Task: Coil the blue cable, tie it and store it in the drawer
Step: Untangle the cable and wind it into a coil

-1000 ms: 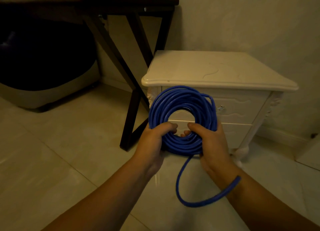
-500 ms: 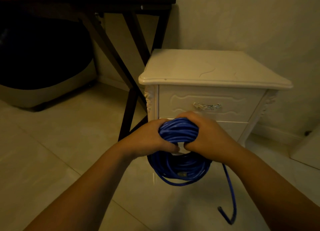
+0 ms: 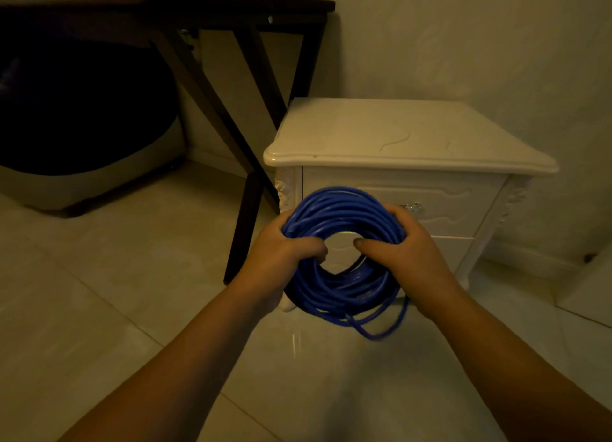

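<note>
Head view: both my left hand (image 3: 281,257) and right hand (image 3: 405,254) curl fingers (image 3: 394,212) round the blue cable (image 3: 341,206), near the shut drawer (image 3: 450,203). It has reopened into a ring, tail (image 3: 381,334) shorter; tying looks next.

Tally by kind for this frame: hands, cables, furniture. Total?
Hands: 2, left hand and right hand, both gripping the cable
Cables: 1, blue cable, coiled
Furniture: 2, white nightstand and dark table
Total: 5
</note>
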`<act>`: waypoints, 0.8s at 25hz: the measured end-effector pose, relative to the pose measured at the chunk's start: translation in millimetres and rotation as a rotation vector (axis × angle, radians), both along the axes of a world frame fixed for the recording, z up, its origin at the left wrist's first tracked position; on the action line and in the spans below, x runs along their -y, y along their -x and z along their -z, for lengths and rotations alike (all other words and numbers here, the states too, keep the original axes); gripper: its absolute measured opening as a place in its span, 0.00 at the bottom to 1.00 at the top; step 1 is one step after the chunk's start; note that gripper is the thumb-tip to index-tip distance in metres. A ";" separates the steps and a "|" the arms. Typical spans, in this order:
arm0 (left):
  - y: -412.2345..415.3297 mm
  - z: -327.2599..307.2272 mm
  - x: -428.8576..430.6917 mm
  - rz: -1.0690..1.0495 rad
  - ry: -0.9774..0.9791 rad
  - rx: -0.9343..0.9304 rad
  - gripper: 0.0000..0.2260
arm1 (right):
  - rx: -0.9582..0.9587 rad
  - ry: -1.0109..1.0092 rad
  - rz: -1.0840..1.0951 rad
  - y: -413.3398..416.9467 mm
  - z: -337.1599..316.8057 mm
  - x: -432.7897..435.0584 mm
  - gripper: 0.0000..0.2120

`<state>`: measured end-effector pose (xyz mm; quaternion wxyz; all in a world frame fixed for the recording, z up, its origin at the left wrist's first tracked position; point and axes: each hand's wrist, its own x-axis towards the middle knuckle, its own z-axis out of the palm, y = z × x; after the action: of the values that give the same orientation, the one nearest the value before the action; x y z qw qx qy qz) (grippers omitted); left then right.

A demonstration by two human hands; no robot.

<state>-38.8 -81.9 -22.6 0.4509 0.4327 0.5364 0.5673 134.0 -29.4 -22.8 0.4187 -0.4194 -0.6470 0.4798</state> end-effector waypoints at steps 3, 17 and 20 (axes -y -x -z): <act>-8.9 -0.1 -0.5 -0.053 -0.036 0.185 0.09 | -0.186 0.152 0.151 11.3 13.3 3.7 0.18; -40.3 26.7 24.3 0.193 -0.045 0.321 0.34 | -0.538 0.529 0.470 21.6 19.6 3.8 0.14; -56.2 30.7 21.9 -0.010 -0.095 0.223 0.39 | -0.577 0.567 0.520 31.8 30.1 8.5 0.17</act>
<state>17.4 -103.8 -53.3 0.4840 0.3851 0.4575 0.6389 102.3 -38.0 -52.8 0.5565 -0.5145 -0.2218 0.6135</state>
